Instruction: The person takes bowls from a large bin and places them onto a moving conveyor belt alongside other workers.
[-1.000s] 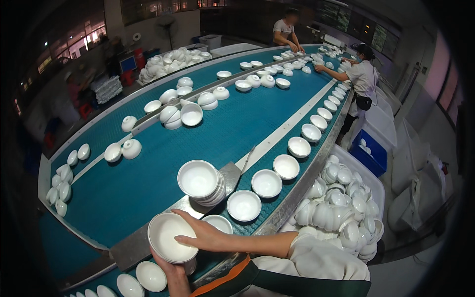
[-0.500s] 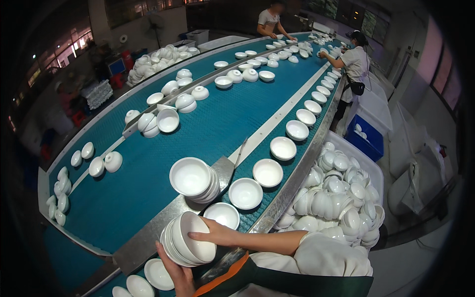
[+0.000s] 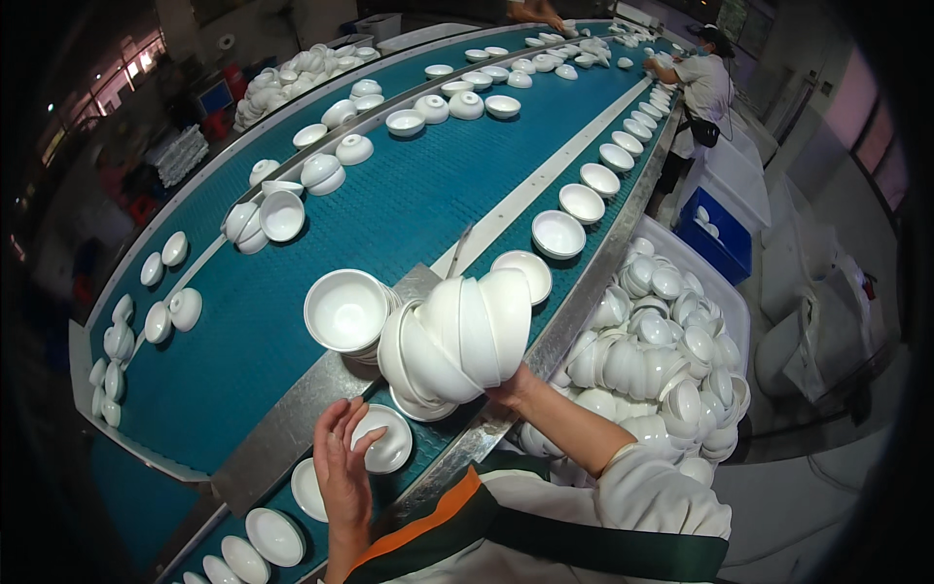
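Observation:
My right hand grips a stack of several nested white bowls, tipped on its side above the near edge of the teal conveyor belt. My left hand is open, fingers apart, hovering beside a single white bowl on the belt's near lane. A second stack of white bowls stands upright on the belt just left of the held stack. Under the held stack another bowl lies partly hidden.
White bowls run in a row down the right lane and lie scattered across the belt. A bin heaped with white bowls stands at my right. A blue crate sits beyond it. Another person works further along.
My right hand has lifted the stack of bowls up and to the right, turning it sideways. My left hand let go of the stack and now hovers open over a single bowl.

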